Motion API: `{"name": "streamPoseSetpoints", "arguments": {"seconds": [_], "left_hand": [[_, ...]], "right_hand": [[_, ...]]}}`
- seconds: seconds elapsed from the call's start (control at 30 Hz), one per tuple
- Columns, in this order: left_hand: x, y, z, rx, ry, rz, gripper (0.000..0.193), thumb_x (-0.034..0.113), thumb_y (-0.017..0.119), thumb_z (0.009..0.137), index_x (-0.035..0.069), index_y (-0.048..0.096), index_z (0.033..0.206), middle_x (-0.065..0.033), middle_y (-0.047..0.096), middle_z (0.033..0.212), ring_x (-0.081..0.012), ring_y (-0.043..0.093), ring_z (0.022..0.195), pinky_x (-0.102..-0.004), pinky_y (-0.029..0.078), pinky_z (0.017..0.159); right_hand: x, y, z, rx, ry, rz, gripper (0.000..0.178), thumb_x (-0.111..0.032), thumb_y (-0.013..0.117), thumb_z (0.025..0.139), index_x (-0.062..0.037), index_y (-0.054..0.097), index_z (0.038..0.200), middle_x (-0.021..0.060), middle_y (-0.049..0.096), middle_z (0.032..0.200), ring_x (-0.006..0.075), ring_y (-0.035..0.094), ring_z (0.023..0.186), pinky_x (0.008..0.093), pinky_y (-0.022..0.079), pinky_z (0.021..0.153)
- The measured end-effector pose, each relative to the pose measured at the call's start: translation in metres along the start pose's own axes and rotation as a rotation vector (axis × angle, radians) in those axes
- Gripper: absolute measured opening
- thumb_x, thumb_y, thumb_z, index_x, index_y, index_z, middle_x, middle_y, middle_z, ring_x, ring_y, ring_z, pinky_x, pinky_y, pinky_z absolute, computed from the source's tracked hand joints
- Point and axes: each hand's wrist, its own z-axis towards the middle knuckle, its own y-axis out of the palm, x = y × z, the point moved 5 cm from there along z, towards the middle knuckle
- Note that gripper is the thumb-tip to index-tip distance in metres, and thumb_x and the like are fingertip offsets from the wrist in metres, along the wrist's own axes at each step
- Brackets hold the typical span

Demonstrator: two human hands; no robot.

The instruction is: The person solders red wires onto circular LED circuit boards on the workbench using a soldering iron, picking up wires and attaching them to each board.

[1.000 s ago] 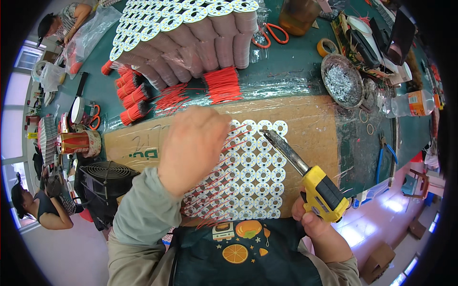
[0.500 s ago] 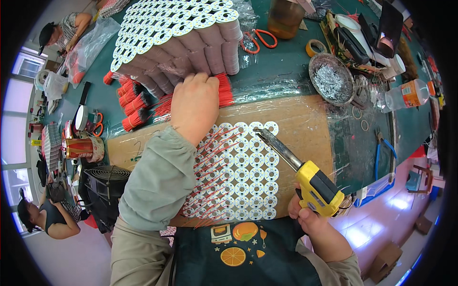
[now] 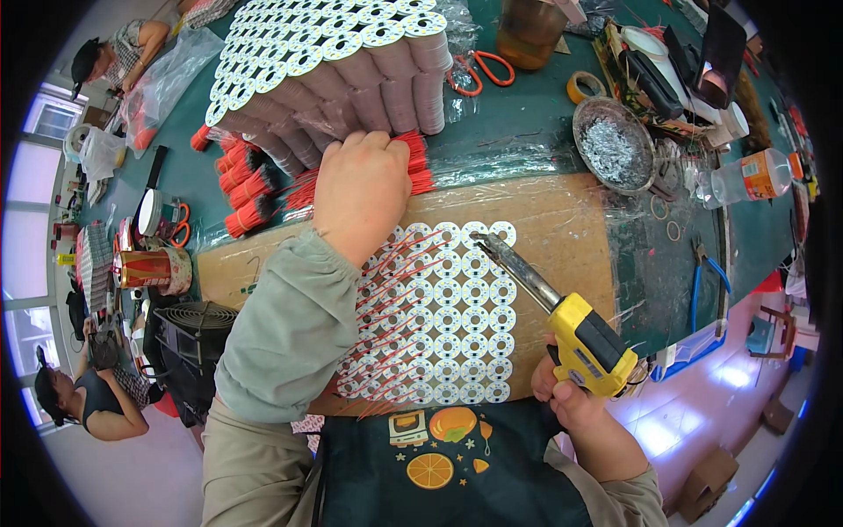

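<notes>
left hand (image 3: 364,189) on red wires (image 3: 421,165), fingertips hidden, grip unclear

Wires (image 3: 423,167) under left hand (image 3: 364,189): red. Soldering gun (image 3: 597,347) in right hand (image 3: 571,397): yellow body, black panel, silver barrel. Round boards (image 3: 438,319) between hands: white, yellow-dotted, grid pattern, crossed by slanting red lines. Disc stack (image 3: 338,83) beyond left hand: white tops with yellow dots, pinkish-brown sides. Sleeve (image 3: 290,334) behind left hand: grey-green. Apron (image 3: 373,470) left of right hand: dark green, orange fruit print. Cardboard (image 3: 558,211) between hands: brown. Counter (image 3: 527,110) beyond hands: green. Pliers (image 3: 696,294) right of right hand: blue handles.
</notes>
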Motion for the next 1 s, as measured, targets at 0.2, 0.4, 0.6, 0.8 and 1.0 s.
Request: {"name": "streamPoseSetpoints", "arguments": {"seconds": [0.2, 0.4, 0.6, 0.8, 1.0], "left_hand": [[0.001, -0.001, -0.002, -0.021, 0.002, -0.012, 0.007, 0.013, 0.065, 0.084, 0.008, 0.068, 0.088, -0.0092, 0.066, 0.086, -0.0315, 0.064, 0.088, -0.0457, 0.050, 0.077], [0.004, -0.016, -0.013, 0.046, 0.013, -0.137, 0.009, 0.008, 0.065, 0.085, 0.004, 0.066, 0.093, -0.0127, 0.064, 0.089, -0.0330, 0.062, 0.089, -0.0458, 0.049, 0.077], [0.024, -0.041, -0.041, 0.033, 0.041, -0.286, 0.019, 0.002, 0.068, 0.083, 0.002, 0.068, 0.103, -0.0137, 0.063, 0.094, -0.0348, 0.060, 0.090, -0.0441, 0.051, 0.080], [0.050, -0.038, -0.089, -0.012, 0.100, -0.459, 0.029, -0.002, 0.074, 0.075, 0.002, 0.071, 0.104, -0.0096, 0.064, 0.092, -0.0280, 0.063, 0.083, -0.0389, 0.053, 0.072], [0.057, -0.026, -0.100, -0.004, 0.135, -0.465, 0.031, 0.003, 0.069, 0.074, 0.002, 0.068, 0.105, -0.0096, 0.063, 0.094, -0.0262, 0.062, 0.084, -0.0380, 0.051, 0.073]], "right_hand": [[-0.003, 0.002, 0.000, -0.005, 0.005, 0.009, 0.077, -0.038, 0.083, 0.085, -0.0031, 0.045, 0.142, 0.0032, 0.050, 0.073, 0.0141, 0.048, 0.062, 0.0289, 0.040, 0.056], [-0.006, 0.008, 0.003, -0.018, 0.023, 0.097, 0.077, -0.038, 0.083, 0.084, -0.0038, 0.045, 0.143, 0.0025, 0.049, 0.073, 0.0139, 0.048, 0.062, 0.0291, 0.039, 0.056], [-0.007, 0.006, 0.001, 0.003, 0.032, 0.082, 0.080, -0.040, 0.085, 0.082, -0.0045, 0.047, 0.142, 0.0013, 0.049, 0.073, 0.0134, 0.047, 0.062, 0.0289, 0.038, 0.055], [-0.008, -0.004, -0.008, -0.044, -0.023, -0.224, 0.030, -0.033, 0.078, 0.087, -0.0086, 0.062, 0.084, 0.0018, 0.059, 0.074, 0.0161, 0.057, 0.065, 0.0302, 0.045, 0.057], [-0.005, -0.013, -0.014, -0.100, -0.037, -0.503, 0.027, -0.030, 0.079, 0.082, -0.0101, 0.062, 0.081, 0.0053, 0.061, 0.075, 0.0266, 0.061, 0.065, 0.0362, 0.047, 0.057]]}}
